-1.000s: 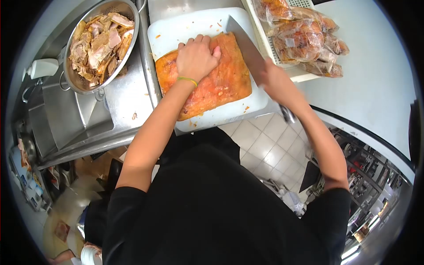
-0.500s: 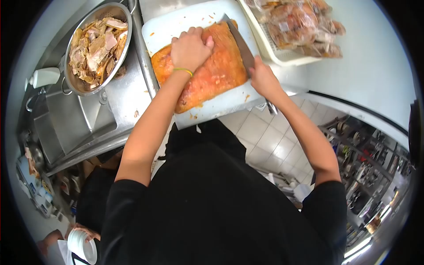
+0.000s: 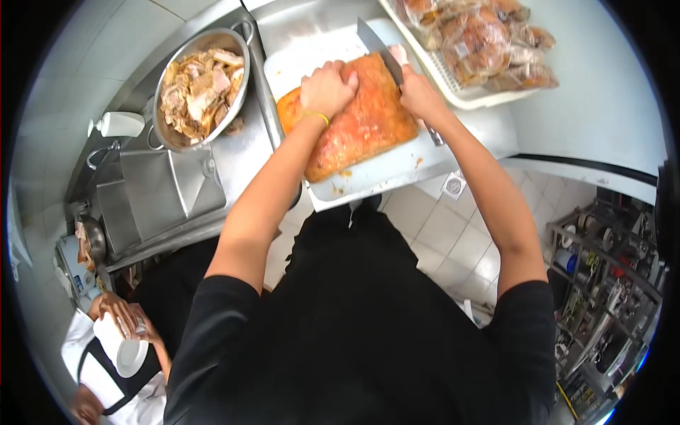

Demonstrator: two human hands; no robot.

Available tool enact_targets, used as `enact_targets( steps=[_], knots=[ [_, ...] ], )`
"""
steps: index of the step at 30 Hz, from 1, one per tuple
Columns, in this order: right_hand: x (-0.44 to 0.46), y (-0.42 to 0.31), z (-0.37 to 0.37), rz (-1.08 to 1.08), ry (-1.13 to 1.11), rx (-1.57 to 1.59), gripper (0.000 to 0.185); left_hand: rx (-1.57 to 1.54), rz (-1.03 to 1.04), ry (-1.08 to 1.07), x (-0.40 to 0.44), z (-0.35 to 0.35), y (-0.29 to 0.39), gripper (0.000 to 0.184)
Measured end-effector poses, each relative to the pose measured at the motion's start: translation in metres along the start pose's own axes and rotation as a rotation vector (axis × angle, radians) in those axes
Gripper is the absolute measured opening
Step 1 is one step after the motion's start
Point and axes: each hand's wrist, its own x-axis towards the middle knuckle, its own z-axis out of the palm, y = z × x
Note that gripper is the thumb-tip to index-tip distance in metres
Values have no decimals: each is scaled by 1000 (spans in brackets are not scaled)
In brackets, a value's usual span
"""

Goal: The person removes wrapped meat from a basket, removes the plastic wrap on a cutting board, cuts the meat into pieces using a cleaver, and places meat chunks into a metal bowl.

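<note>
A large slab of orange-brown roasted meat (image 3: 361,117) lies on a white cutting board (image 3: 368,177). My left hand (image 3: 331,91) rests on top of the slab, thumb apart from the fingers, a yellow band round the wrist. My right hand (image 3: 423,99) is closed round the handle of a broad kitchen knife (image 3: 379,48). The blade stands along the slab's right edge, its tip pointing to the far side. A pale piece (image 3: 401,54) shows just right of the blade, partly hidden by the knife and my right hand.
At left, a metal colander (image 3: 247,71) of cut meat stands by a steel sink (image 3: 145,195). A white basket (image 3: 467,103) with bagged meat is at upper right. A co-worker's hands (image 3: 120,315) hold white dishes (image 3: 131,356) at lower left. A metal rack (image 3: 602,283) stands at right.
The view has shifted, so the board and colander appear farther right. A pale piece now shows right of the blade. My left hand stays on the slab and my right hand keeps the knife.
</note>
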Motion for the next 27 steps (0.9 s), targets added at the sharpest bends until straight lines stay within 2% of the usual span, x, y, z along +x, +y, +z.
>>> enact_targets(
  steps=[1, 3, 4, 6, 7, 10, 11, 12, 13, 14, 16, 19, 20, 21, 22, 23, 24, 26, 27],
  knots=[
    [-2, 4, -14, -18, -43, -23, 36, 4, -13, -39, 2, 0, 1, 42],
    [-39, 6, -43, -82, -10, -28, 29, -28, 3, 24, 3, 3, -2, 42],
    [-69, 19, -43, -193, 180, 74, 33, -48, 26, 73, -1, 4, -7, 41],
    [-135, -3, -85, 70, -35, 118, 41, -67, -14, 93, -4, -9, -13, 38],
    [-176, 24, -78, 87, 17, -17, 39, -140, -32, 91, -2, -11, -15, 35],
    [-273, 24, -75, 343, -205, 125, 38, -413, -24, 86, 6, -7, -36, 34],
    [-286, 17, -66, 374, -186, 191, 37, -478, -32, 63, 8, -12, -50, 34],
    [-297, 5, -54, 412, -165, 266, 35, -394, -86, -14, 7, -25, -60, 33],
    [-292, -5, -49, 527, -227, 306, 32, -408, -132, -89, 4, -35, -71, 36],
    [-287, -11, -42, 549, -215, 317, 32, -449, -173, -212, 2, -41, -81, 38],
    [-270, -18, -33, 584, -234, 400, 34, -453, -179, -188, -11, -48, -89, 41],
    [-248, 1, -8, 318, -60, 280, 31, -481, -255, -174, -48, -51, -104, 41],
    [-226, 4, -3, 225, 21, 257, 27, -730, -340, -238, -70, -38, -122, 39],
    [-200, 7, 3, 153, 78, 168, 27, -879, -372, -219, -95, -34, -124, 37],
    [-176, 9, 7, 88, 131, 77, 28, -1027, -450, -310, -118, -34, -125, 39],
    [-153, 2, 2, 106, 59, 115, 28, -1118, -587, -434, -130, -48, -109, 40],
    [-131, -8, -11, 103, -19, 147, 28, -1166, -627, -491, -135, -59, -95, 33],
    [-108, -28, -33, 103, -44, 55, 26, -944, -343, -274, -125, -58, -88, 30],
    [-104, -35, -38, 114, -86, -42, 25, -864, -293, -91, -110, -63, -78, 28]
  ],
)
